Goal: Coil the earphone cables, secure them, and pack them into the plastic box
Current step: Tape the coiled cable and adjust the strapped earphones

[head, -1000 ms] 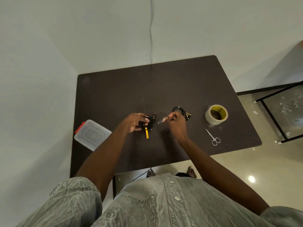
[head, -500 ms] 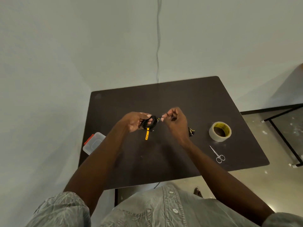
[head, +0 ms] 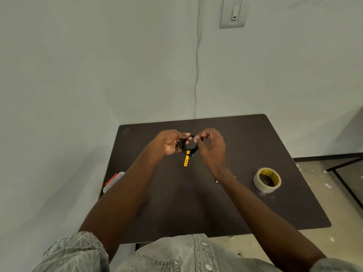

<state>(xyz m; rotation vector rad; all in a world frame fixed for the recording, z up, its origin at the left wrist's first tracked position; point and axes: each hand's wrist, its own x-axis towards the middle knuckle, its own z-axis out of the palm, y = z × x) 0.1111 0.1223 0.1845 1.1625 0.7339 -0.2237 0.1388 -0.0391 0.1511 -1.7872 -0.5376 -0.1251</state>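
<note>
Earphone cable coil (head: 187,147), held above the surface (head: 225,203): your left hand (head: 170,142) curls round it while your right hand (head: 211,147) pinches a small tape piece (head: 195,137). Press it flat across the strands, keeping the loops bunched.

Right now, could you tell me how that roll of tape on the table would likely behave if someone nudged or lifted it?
The roll of tape lies flat on the table, so a nudge would probably slide it rather than roll it. Its hollow core suggests it is light. It looks rigid, so it should lift without flexing.
</note>
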